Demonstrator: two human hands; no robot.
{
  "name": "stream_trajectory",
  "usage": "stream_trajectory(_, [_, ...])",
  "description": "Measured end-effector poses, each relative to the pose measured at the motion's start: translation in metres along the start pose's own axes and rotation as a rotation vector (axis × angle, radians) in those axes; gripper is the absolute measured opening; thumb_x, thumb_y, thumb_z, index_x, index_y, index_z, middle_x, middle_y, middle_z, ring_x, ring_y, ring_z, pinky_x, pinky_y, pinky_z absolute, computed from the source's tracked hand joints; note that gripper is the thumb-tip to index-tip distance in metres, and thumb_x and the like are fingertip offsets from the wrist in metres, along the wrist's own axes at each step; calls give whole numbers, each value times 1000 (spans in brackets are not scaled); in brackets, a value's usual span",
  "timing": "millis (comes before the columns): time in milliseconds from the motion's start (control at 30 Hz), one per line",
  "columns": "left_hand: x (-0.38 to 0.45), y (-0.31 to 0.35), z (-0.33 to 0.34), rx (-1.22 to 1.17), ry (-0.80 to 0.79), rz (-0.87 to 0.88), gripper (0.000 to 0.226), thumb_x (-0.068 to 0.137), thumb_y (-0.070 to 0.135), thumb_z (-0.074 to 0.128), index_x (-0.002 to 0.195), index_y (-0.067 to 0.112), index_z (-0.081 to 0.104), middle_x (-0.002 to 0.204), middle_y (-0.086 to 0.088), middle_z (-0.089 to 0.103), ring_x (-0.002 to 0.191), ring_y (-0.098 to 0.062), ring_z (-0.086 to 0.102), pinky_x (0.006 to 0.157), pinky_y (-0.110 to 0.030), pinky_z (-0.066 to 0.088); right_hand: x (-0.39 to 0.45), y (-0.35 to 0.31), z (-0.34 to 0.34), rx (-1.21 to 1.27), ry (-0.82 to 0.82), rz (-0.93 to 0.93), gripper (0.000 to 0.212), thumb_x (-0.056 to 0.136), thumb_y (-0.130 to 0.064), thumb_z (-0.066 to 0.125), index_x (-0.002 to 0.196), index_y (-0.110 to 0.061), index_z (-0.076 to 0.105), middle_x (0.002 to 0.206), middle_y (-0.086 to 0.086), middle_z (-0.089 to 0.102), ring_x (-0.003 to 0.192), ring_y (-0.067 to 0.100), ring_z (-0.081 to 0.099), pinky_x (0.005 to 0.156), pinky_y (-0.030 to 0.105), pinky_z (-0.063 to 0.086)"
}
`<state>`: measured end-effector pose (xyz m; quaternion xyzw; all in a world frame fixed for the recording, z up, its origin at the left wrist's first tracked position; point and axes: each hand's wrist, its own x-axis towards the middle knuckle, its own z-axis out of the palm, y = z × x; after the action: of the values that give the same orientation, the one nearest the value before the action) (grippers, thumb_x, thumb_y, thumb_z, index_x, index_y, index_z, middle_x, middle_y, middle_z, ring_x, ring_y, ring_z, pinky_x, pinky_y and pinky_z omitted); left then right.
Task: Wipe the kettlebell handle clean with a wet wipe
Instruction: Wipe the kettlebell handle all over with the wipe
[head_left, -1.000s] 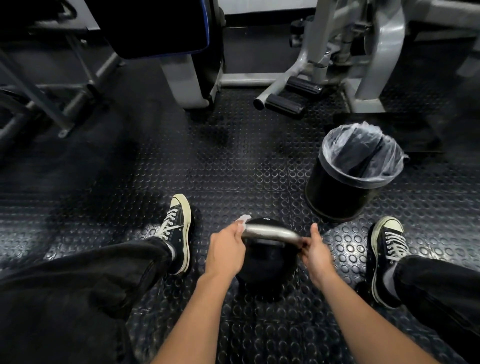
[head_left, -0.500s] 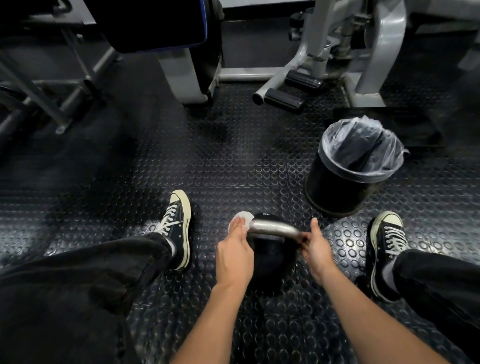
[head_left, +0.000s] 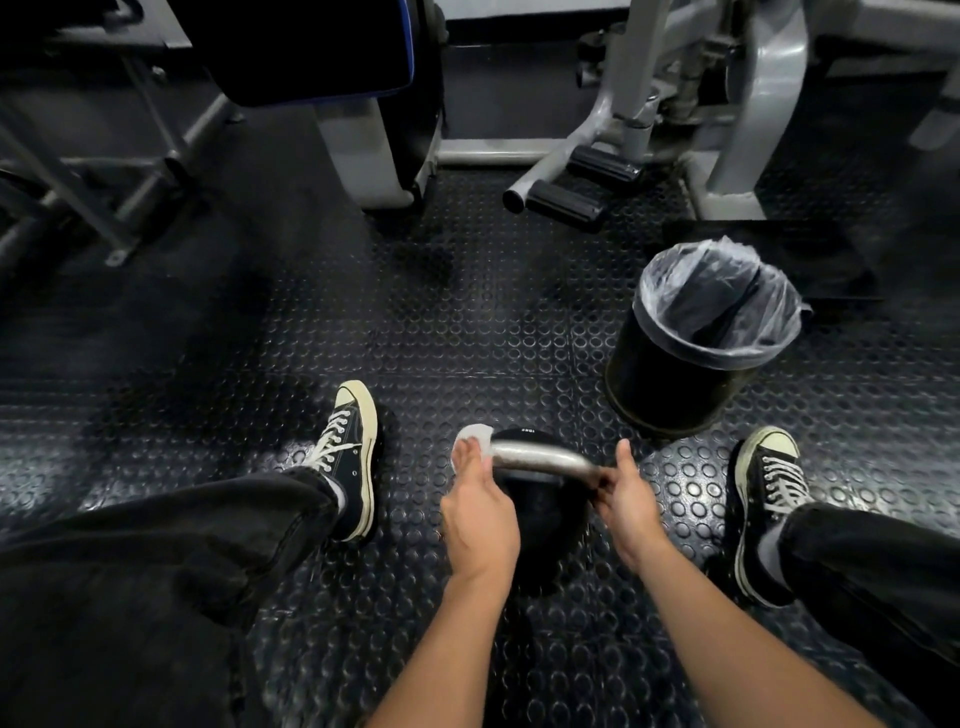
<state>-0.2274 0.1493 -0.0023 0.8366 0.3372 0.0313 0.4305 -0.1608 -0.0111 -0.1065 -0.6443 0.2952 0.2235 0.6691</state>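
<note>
At the far left stands a dark metal frame (head_left: 78, 176) of gym equipment, with a black padded seat (head_left: 311, 47) to its right. Nearer, a black canvas sneaker (head_left: 348, 457) with white laces sits on the studded rubber floor (head_left: 467, 322). Right of it, the left hand (head_left: 480, 512) curls around the left end of the kettlebell handle (head_left: 540, 460), pinching a white wet wipe (head_left: 475, 439) against the metal. The black kettlebell (head_left: 540, 514) rests on the floor between the feet, near the person. The right hand (head_left: 626, 501) grips the handle's right end, thumb raised. Farther right, a black trash bin (head_left: 680, 374) lined with a clear plastic bag stands apart from the kettlebell. A grey machine frame (head_left: 748, 104) rises beyond it. The other sneaker (head_left: 766, 493) is at the near right.
</note>
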Motion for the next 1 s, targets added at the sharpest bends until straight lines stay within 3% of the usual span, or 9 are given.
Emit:
stream_trajectory(100, [-13, -5, 8, 18, 1, 4, 43, 108, 18, 42, 151, 18, 49, 151, -9, 51, 134, -26, 56, 113, -20, 32, -6, -4, 3, 1, -5, -37, 81, 85, -86, 41, 98, -17, 80, 99, 6, 80, 106, 26, 71, 108, 49, 49])
stream_trajectory(167, [-14, -5, 11, 2, 14, -34, 44, 108, 18, 41, 151, 21, 49, 140, -17, 62, 125, -33, 62, 111, -36, 44, -6, -2, 4, 26, 6, -29, 89, 72, -95, 45, 96, -18, 82, 99, 5, 80, 107, 26, 71, 109, 49, 48])
stream_trajectory(233, [-11, 1, 12, -23, 35, -79, 44, 108, 19, 40, 151, 23, 48, 126, -21, 69, 114, -38, 67, 99, -46, 54, -1, 0, 2, 31, 8, -25, 101, 55, -104, 47, 98, -19, 82, 101, 4, 80, 109, 25, 71, 110, 49, 46])
stream_trajectory(433, [-10, 7, 7, 77, 29, -81, 45, 109, 19, 36, 153, 20, 44, 113, -27, 71, 105, -40, 69, 99, -49, 52, -11, -7, 3, 31, -14, -57, 71, 97, -73, 38, 107, -14, 76, 103, 7, 80, 109, 24, 70, 112, 47, 45])
stream_trajectory(533, [-1, 6, 4, 87, 38, -70, 44, 109, 17, 36, 153, 18, 44, 121, -27, 69, 110, -41, 69, 103, -46, 50, -14, -9, 3, 46, 8, -54, 68, 100, -68, 38, 106, -11, 75, 99, 8, 80, 105, 23, 71, 108, 44, 48])
stream_trajectory(733, [-17, 4, 12, 86, 34, -43, 45, 108, 18, 38, 152, 16, 46, 103, -26, 73, 100, -42, 69, 90, -48, 54, -18, -11, 6, 58, 20, -63, 63, 101, -66, 40, 103, -13, 75, 100, 8, 80, 105, 24, 71, 107, 43, 49])
stream_trajectory(833, [-18, 12, 15, 50, 49, -35, 46, 109, 22, 38, 154, 15, 44, 112, -28, 71, 105, -43, 68, 91, -47, 53, -19, -13, 5, 62, 23, -43, 64, 101, -66, 39, 104, -12, 75, 100, 8, 80, 105, 24, 71, 102, 40, 51])
stream_trajectory(900, [-19, 15, 17, 4, 60, -99, 44, 109, 23, 38, 151, 15, 47, 108, -25, 73, 104, -41, 67, 90, -44, 53, -21, -14, 6, 51, 16, -47, 64, 102, -66, 39, 104, -12, 75, 98, 8, 80, 105, 25, 72, 102, 41, 52])
stream_trajectory(1000, [-5, 17, 18, -204, 116, -348, 40, 109, 26, 37, 134, 11, 64, 106, -18, 72, 103, -34, 65, 90, -38, 52, -20, -12, 5, 51, 14, -49, 64, 101, -66, 40, 104, -12, 76, 101, 9, 80, 106, 25, 72, 105, 43, 50])
